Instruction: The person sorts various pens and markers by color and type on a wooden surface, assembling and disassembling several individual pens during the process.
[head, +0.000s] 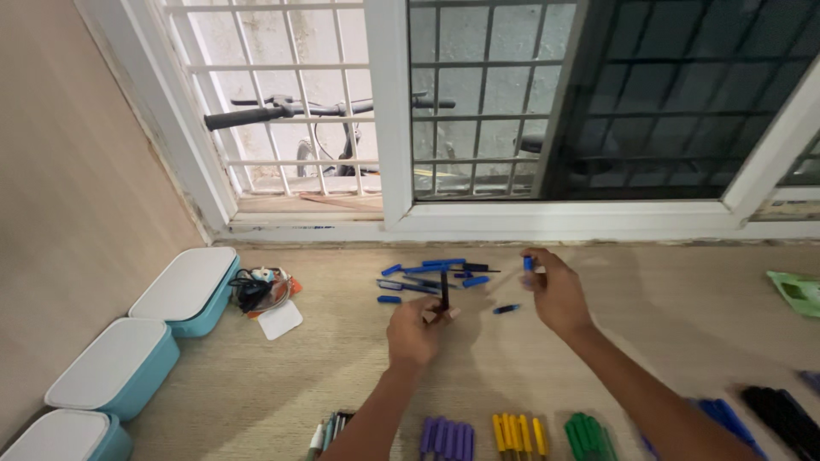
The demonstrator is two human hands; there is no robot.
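Left hand (416, 331) fingers are pinching a dark pen (444, 292) by its lower end, holding it upright, tip rising above them. Right hand (553, 292) fingers are gripping a blue cap (528, 265), just right of the scattered blue pens (427, 275) on the floor (256, 384).

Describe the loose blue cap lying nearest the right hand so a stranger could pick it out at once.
Start at the white window frame and drop to the scatter of blue pen parts on the floor. The blue cap lies alone right of that scatter, just below-left of the right hand.
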